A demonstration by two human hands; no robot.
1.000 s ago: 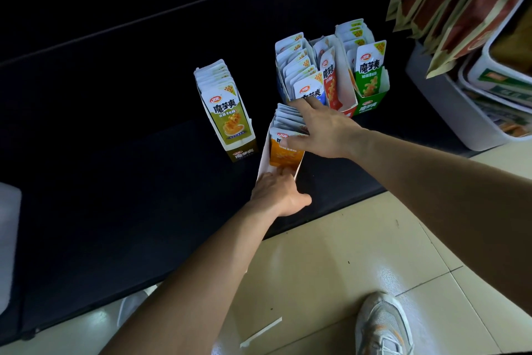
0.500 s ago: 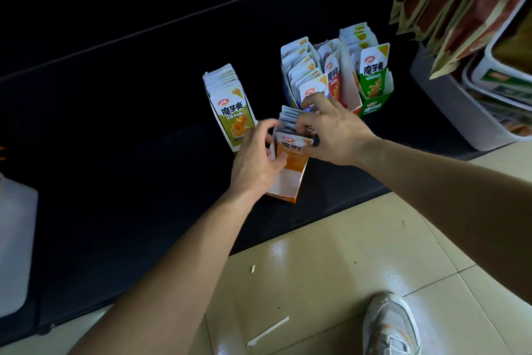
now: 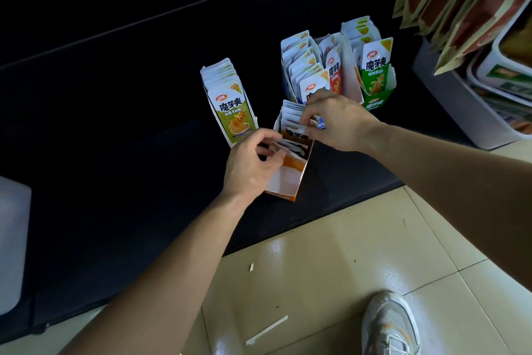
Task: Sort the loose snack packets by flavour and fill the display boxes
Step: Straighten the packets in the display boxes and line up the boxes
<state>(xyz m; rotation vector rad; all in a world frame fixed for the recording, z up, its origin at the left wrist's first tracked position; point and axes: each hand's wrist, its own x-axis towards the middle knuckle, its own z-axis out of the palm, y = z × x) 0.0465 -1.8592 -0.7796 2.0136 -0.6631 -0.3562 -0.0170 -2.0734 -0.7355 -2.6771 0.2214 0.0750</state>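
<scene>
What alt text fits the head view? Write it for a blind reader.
Two hands work snack packets in an orange display box on a dark surface: the left hand pinches a tipped front packet, the right hand grips those behind. Olive packets stand beside it.

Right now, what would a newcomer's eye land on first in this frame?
Both hands meet at the orange display box near the dark mat's front edge: the left hand pinches the tilted front packet, the right hand grips the upright packets behind it. Farther back stand an olive box on the left and a blue box, a box of red packets and a green box side by side.
</scene>
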